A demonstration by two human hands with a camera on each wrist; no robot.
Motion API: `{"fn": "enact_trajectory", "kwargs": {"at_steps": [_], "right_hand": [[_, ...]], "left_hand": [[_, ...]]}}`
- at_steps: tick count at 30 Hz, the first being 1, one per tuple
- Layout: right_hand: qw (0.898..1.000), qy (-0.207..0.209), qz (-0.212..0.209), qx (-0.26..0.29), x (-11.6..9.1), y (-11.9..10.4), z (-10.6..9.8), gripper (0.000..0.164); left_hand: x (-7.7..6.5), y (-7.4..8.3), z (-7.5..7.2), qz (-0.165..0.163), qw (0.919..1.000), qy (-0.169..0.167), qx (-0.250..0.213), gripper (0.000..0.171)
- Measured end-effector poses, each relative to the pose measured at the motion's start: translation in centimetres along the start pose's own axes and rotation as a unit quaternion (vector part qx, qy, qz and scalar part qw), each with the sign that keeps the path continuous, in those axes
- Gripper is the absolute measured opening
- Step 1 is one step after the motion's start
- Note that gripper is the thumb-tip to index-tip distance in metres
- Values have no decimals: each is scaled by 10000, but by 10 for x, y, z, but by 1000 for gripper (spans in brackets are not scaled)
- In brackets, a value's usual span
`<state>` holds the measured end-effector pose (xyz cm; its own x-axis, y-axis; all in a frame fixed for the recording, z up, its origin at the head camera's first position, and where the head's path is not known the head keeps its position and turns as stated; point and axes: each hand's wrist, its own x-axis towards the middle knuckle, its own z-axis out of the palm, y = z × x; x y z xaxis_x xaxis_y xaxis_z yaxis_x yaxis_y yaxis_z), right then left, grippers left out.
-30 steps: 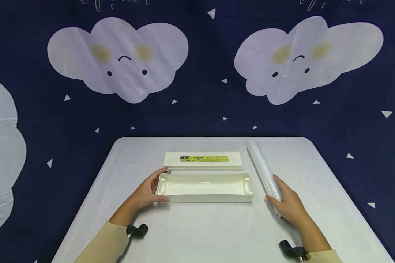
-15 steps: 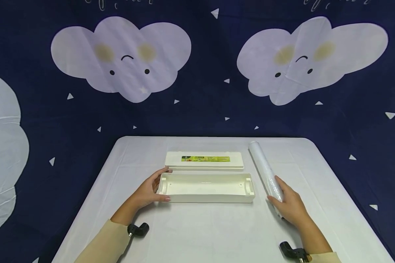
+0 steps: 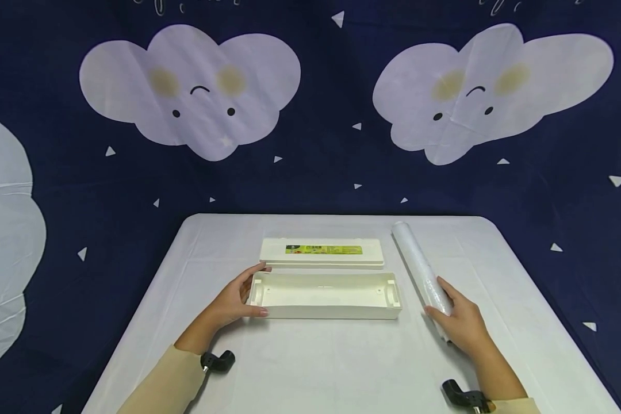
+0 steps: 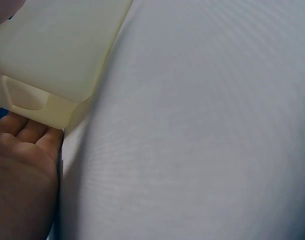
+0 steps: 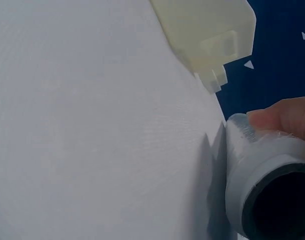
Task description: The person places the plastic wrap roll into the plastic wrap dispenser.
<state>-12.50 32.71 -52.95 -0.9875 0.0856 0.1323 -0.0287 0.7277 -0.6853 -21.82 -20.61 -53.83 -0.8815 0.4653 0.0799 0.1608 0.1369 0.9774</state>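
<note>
A long cream plastic wrap box point(image 3: 331, 313) lies with its hollow side up in the middle of the white table. My left hand point(image 3: 229, 302) holds its left end, thumb at the front wall and fingers behind. In the left wrist view the fingers tuck against the box end point(image 4: 52, 60). My right hand point(image 3: 464, 323) grips the near end of a roll of plastic wrap point(image 3: 415, 259), which slants away to the back of the table. Its dark hollow core point(image 5: 280, 207) faces the right wrist camera. Behind the box rests the matching cream lid point(image 3: 272, 253).
A green and yellow label point(image 3: 323, 249) is on the lid. The white table point(image 3: 336, 368) has rounded far corners, and a dark blue cloth point(image 3: 336, 167) with cloud prints hangs behind it. A black wrist camera point(image 3: 217, 361) sticks out from the left sleeve.
My right hand and the near end of the roll have shifted slightly to the right. The left hand and the box stay in place.
</note>
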Motion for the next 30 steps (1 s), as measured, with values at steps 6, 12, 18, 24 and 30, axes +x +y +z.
{"fn": "enact_trajectory", "kwargs": {"at_steps": [6,12,18,24,30], "right_hand": [[9998,-22,184,90,-1,-1,0,82],[9995,-71,303,30,-3,-4,-4,83],[9995,-92,286,-34,-2,-6,-12,84],[9999,11,-69,-157,2,-8,-23,81],[9994,-41,-300,-160,8,-14,-33,82]], "left_hand": [[1,-1,0,26,10000,18,30,120],[1,-2,0,11,10000,30,44,119],[0,-2,0,-8,10000,49,50,119],[0,-1,0,-1,9999,35,97,119],[0,-1,0,-29,9999,57,93,118]]}}
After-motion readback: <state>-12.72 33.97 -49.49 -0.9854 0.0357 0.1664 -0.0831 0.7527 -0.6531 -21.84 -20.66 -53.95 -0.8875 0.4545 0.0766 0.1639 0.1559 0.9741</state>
